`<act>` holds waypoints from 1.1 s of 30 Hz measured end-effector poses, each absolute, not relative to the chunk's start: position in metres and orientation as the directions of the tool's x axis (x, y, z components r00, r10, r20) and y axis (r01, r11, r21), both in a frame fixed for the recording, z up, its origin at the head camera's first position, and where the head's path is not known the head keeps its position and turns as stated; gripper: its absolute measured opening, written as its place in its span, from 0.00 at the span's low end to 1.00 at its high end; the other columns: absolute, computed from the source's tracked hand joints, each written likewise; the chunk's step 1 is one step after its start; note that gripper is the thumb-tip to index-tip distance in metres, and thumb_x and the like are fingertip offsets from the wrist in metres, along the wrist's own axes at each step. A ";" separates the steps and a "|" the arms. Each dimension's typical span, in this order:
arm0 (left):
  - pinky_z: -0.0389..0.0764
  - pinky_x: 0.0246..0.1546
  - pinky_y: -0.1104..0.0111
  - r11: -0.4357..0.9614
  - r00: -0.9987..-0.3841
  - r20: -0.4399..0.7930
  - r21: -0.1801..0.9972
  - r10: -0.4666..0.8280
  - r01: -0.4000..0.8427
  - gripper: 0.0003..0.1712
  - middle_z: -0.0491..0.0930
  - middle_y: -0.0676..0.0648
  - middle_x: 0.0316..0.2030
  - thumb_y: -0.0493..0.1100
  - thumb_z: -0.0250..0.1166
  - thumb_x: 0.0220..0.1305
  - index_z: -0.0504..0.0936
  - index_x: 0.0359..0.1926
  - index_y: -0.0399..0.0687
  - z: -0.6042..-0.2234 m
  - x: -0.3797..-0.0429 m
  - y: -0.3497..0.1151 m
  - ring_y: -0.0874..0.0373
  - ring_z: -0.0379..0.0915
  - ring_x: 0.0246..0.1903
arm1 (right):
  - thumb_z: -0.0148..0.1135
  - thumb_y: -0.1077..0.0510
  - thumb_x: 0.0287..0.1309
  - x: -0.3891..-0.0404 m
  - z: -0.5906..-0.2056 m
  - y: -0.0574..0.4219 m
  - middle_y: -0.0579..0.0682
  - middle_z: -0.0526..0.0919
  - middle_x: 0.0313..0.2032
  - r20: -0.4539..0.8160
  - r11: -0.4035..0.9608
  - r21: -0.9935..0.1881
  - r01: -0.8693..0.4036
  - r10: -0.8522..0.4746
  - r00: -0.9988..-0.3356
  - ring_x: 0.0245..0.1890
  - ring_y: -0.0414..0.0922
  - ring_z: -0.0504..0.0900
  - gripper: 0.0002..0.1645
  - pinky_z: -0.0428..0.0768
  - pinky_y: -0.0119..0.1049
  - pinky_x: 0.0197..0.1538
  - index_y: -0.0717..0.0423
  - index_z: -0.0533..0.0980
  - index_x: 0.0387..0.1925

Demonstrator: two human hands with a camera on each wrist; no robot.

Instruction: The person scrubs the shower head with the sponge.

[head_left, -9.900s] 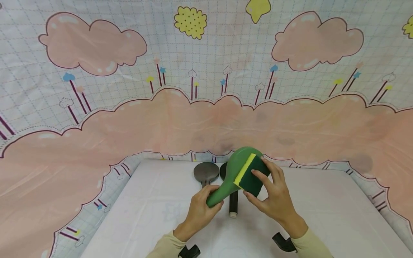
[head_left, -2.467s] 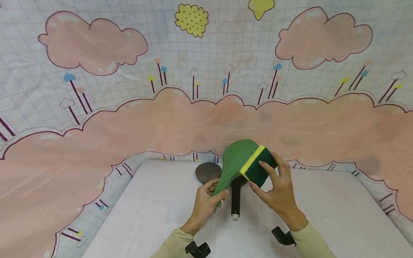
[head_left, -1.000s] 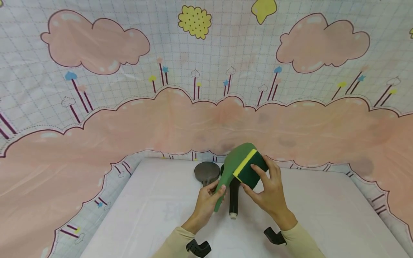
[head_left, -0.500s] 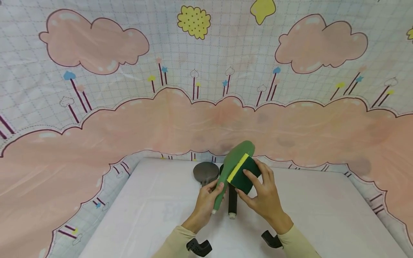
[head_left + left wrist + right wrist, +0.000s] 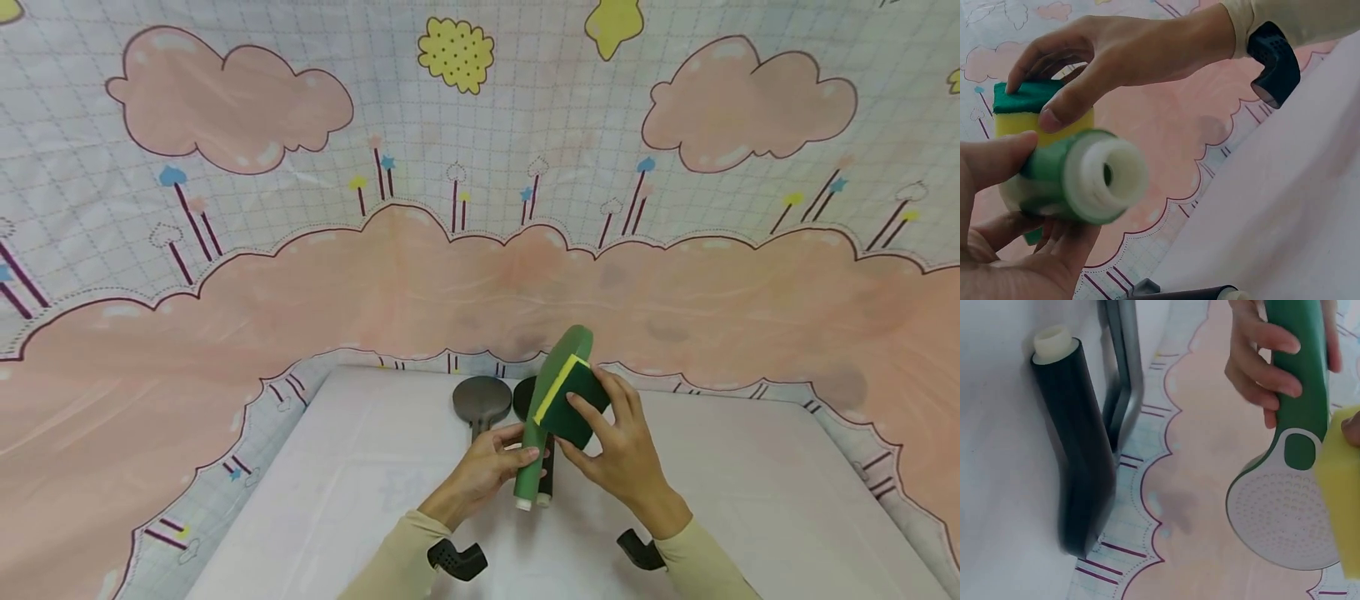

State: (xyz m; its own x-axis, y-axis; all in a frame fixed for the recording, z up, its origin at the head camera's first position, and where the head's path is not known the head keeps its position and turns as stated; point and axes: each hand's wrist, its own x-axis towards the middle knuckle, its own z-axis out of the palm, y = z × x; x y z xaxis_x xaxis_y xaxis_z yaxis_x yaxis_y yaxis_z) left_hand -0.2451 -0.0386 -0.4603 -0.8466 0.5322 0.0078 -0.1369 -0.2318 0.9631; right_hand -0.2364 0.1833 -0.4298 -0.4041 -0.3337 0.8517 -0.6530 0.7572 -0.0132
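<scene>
Left hand (image 5: 487, 467) has the green shower head (image 5: 562, 358) gripped by its handle (image 5: 528, 485) above the table (image 5: 352, 475), right hand (image 5: 624, 450) pinches the sponge (image 5: 562, 421) against it, so scrubbing too hard could twist it loose imo.

- No txt, nos. or brand is legible on green shower head (image 5: 551, 375) or sponge (image 5: 566, 421).
- Faint marks on white tabletop (image 5: 750, 483) are too indistinct to read.
</scene>
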 end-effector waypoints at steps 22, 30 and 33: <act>0.77 0.58 0.55 -0.324 -0.880 0.049 0.938 0.473 -0.121 0.34 0.70 0.36 0.60 0.33 0.61 0.67 0.60 0.71 0.30 -0.464 -0.249 -0.038 0.58 0.80 0.48 | 0.51 0.31 0.61 -0.229 -0.442 0.185 0.65 0.67 0.67 0.779 0.695 -0.008 -0.719 -0.446 -0.440 0.64 0.60 0.65 0.34 0.79 0.57 0.53 0.50 0.78 0.55; 0.79 0.53 0.71 -0.281 -0.882 0.030 0.952 0.471 -0.118 0.33 0.68 0.34 0.64 0.35 0.59 0.70 0.59 0.71 0.30 -0.463 -0.249 -0.040 0.62 0.78 0.50 | 0.56 0.32 0.59 -0.226 -0.445 0.187 0.63 0.68 0.67 0.758 0.646 -0.036 -0.762 -0.479 -0.442 0.65 0.57 0.64 0.32 0.57 0.27 0.72 0.48 0.78 0.54; 0.78 0.54 0.72 -0.287 -0.879 0.033 0.950 0.475 -0.120 0.34 0.66 0.33 0.66 0.35 0.58 0.70 0.57 0.72 0.31 -0.462 -0.249 -0.040 0.61 0.76 0.53 | 0.69 0.38 0.53 -0.224 -0.446 0.186 0.62 0.67 0.68 0.742 0.635 -0.047 -0.771 -0.494 -0.453 0.66 0.56 0.64 0.31 0.52 0.24 0.73 0.47 0.78 0.55</act>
State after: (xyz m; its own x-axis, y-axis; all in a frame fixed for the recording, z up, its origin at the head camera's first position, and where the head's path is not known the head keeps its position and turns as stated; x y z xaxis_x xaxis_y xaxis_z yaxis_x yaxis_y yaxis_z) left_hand -0.2490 -0.0398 -0.4623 -0.8791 0.4755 0.0333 -0.1195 -0.2874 0.9503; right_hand -0.2236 0.1862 -0.4460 -0.4529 -0.4943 0.7420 -0.7707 0.6354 -0.0472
